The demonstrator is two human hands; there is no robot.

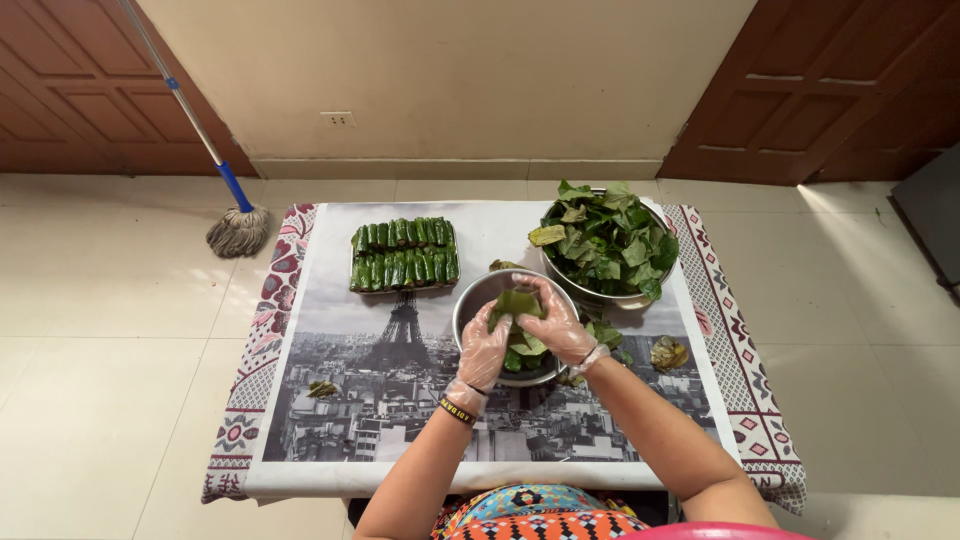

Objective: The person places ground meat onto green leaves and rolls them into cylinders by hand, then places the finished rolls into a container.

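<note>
L hand (484, 348) and R hand (556, 322), both in thin clear plastic gloves, meet over a metal bowl (470, 300). Fingers of both curl in around a green leaf (516, 303), pinching it from either side; leaf sits between the 2 hands, just above the bowl's middle. L wrist has a dark band w/ yellow marks. Whether anything is inside the leaf, can't tell.

More green leaf pieces lie in the bowl under the hands. Just beside the bowl, to the R and a bit further back, a bigger metal bowl (552, 268) heaped w/ loose green leaves (608, 240). To the L and back, a flat tray (403, 288) w/ 2 rows of tightly rolled green leaf rolls (403, 256), packed side by side.

A few leaf scraps on the tablecloth (380, 400): one near the L (322, 388), a curled one at R (668, 352). Cloth has a grey city print w/ a tower and a patterned border.

Beyond the table: tiled floor, a mop (236, 228) w/ blue-and-silver handle leaning at the wall, wooden doors either side.
</note>
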